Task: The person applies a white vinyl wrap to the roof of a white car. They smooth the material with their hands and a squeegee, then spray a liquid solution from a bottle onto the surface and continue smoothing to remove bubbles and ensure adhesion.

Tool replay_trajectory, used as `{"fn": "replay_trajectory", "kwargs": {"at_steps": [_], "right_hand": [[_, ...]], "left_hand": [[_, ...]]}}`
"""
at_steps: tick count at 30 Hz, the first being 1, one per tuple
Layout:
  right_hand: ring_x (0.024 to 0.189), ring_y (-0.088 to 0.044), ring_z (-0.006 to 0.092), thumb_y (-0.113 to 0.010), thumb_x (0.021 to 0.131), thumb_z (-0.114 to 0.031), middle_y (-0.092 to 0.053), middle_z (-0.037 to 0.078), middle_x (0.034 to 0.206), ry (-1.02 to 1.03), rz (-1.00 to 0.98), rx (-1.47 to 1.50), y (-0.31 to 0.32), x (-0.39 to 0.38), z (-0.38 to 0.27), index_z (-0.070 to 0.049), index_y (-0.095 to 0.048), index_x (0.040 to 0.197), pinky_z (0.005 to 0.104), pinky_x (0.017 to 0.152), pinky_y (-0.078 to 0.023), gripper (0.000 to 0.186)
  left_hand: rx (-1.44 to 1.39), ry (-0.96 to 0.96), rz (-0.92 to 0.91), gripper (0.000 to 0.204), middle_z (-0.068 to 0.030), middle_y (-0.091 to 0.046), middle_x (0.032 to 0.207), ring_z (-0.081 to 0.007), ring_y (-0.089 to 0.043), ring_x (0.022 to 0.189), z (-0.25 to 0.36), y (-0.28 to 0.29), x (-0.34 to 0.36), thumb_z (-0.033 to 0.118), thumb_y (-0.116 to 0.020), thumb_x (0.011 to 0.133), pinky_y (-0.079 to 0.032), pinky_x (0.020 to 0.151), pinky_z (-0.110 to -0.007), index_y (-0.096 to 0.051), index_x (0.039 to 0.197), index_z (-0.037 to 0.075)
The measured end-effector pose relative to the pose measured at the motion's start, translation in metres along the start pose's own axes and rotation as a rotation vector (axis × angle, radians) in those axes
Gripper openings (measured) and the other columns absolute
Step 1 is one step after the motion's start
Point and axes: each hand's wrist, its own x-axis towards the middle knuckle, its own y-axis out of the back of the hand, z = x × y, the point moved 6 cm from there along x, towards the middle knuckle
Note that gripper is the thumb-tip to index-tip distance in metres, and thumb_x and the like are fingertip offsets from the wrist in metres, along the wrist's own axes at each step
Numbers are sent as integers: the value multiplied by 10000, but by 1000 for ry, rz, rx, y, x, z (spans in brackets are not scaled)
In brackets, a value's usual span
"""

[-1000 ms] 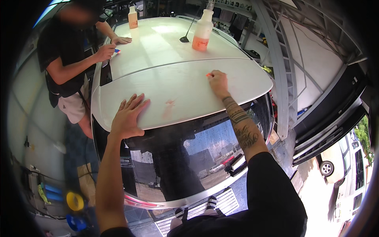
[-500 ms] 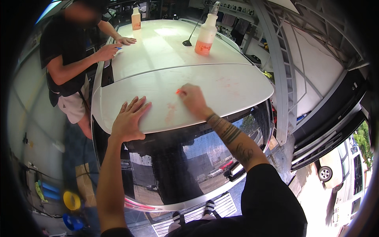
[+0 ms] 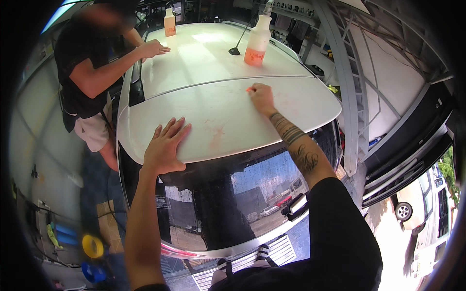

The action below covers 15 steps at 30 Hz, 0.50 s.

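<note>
On the white rear panel of a car roof (image 3: 194, 136), my left hand (image 3: 164, 150) lies spread near the back edge, resting on the paint. My right hand (image 3: 262, 98) is closed around a small orange piece (image 3: 250, 89) and presses it to the panel near the roof seam. Only a bit of that piece shows past the fingers; the rest is hidden. Faint orange smears (image 3: 217, 135) mark the paint between my hands. Beyond my right hand stands a clear spray bottle (image 3: 256, 51) with orange liquid in its lower part.
A co-worker (image 3: 85, 72) stands at the car's left side, one hand on the roof. A second bottle (image 3: 169, 23) sits farther up, and a black antenna (image 3: 234, 50) rises mid-roof. Below the panel is the dark rear window (image 3: 228, 203). I stand on a white slatted platform (image 3: 286, 250).
My right hand has slid right and farther away across the panel with the orange piece. My left hand stays in place. The co-worker's arm has reached farther over the roof.
</note>
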Motion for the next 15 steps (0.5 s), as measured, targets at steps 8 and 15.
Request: {"fn": "replay_trajectory", "kwargs": {"at_steps": [8, 15], "right_hand": [[829, -642, 351, -578, 839, -89, -666, 184, 846, 260, -66, 13, -57, -26, -68, -8, -640, 795, 388, 765, -513, 111], [814, -654, 309, -593, 830, -104, -675, 174, 857, 186, -30, -4, -61, -6, -44, -10, -648, 782, 392, 739, -518, 119]], "left_hand": [[61, 50, -38, 1070, -14, -303, 1549, -212, -250, 1443, -11, -5, -9, 211, -795, 471, -184, 1209, -425, -378, 1456, 214], [61, 9, -48, 1068, -30, -297, 1551, -213, -247, 1444, -4, -8, 0, 243, -802, 490, -187, 1207, -426, -363, 1463, 204]]}}
